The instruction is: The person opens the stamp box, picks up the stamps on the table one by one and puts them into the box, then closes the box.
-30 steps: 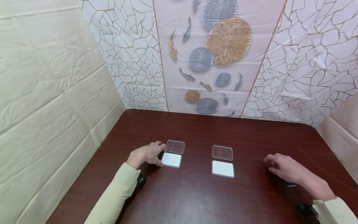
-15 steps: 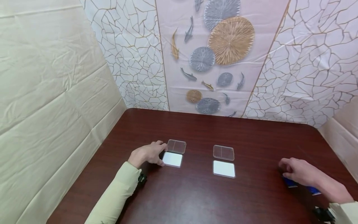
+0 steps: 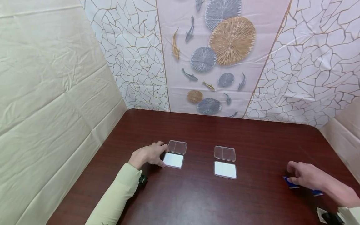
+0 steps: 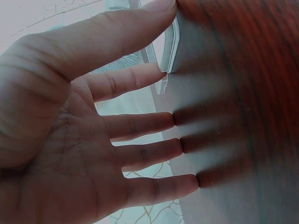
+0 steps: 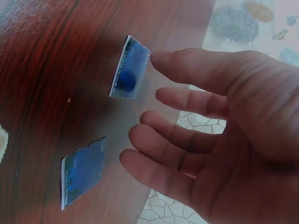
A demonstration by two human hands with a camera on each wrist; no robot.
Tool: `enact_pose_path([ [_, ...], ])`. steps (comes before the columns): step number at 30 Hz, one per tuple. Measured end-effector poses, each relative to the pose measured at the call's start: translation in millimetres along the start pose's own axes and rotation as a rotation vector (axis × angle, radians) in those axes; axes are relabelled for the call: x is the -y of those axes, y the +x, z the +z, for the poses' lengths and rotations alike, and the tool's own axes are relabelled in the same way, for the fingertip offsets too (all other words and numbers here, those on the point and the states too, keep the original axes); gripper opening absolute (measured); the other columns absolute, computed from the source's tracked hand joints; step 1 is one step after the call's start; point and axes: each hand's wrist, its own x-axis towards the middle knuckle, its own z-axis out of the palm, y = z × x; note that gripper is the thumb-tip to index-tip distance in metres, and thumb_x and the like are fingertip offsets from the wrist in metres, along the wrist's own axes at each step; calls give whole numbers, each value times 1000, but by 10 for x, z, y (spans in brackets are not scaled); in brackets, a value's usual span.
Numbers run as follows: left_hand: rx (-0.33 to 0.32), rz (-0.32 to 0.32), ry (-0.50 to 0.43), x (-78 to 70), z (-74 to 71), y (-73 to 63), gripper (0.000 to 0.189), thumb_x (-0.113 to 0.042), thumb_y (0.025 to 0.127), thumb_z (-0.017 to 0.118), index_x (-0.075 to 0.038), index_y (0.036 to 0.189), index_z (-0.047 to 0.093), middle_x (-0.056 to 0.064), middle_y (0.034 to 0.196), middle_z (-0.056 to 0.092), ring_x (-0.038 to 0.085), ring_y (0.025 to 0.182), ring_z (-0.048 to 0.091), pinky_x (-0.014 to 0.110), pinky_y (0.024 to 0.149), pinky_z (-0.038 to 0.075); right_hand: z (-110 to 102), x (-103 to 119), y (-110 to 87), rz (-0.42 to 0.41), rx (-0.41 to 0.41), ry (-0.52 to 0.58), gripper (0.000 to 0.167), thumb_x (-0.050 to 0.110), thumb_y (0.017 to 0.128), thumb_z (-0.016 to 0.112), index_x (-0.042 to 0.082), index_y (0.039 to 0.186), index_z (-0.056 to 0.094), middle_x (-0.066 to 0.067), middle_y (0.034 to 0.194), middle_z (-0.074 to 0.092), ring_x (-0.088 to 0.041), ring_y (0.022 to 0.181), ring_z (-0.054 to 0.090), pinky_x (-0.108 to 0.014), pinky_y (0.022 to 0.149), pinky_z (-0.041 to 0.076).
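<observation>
My left hand (image 3: 149,154) rests fingertips-down on the table beside a hinged clear plastic case lying unfolded, with a clear half (image 3: 177,147) and a white-lined half (image 3: 173,160). Its fingers are nearly straight; the thumb and index finger touch the case's left edge. Over at the right, my right hand (image 3: 307,175) hovers above two blue postage stamps with perforated edges. Its fingers bend loosely around nothing. In the right wrist view, the thumb tip is at the corner of one stamp (image 5: 131,67), and the other stamp (image 5: 84,175) lies near the fingertips.
A second unfolded case lies mid-table, its clear half (image 3: 224,153) behind its white half (image 3: 225,169). A pale perforated piece (image 5: 2,140) shows at the right wrist view's left edge. Patterned cloth (image 3: 208,62) hangs behind the dark wooden table (image 3: 180,200).
My right hand has moved right and slightly nearer, over the blue stamps, uncovering more of them. My left hand stays by its case.
</observation>
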Motion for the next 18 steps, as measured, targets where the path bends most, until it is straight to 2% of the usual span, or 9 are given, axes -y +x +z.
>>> enact_pose_path([
  [9, 6, -3, -8, -18, -18, -11, 52, -32, 80, 82, -21, 122, 53, 8, 143, 43, 24, 115, 46, 40, 88, 46, 98, 18, -75, 9, -52, -21, 32, 31, 80, 78, 15, 77, 50, 5, 65, 44, -3, 58, 37, -24, 56, 32],
  [18, 2, -2, -6, -4, -5, -2, 52, -31, 79, 82, -21, 121, 53, 9, 142, 43, 24, 115, 46, 40, 88, 46, 115, 3, -50, 43, -38, 7, 25, 22, 81, 76, 11, 82, 54, 4, 65, 49, -4, 56, 40, -24, 55, 34],
])
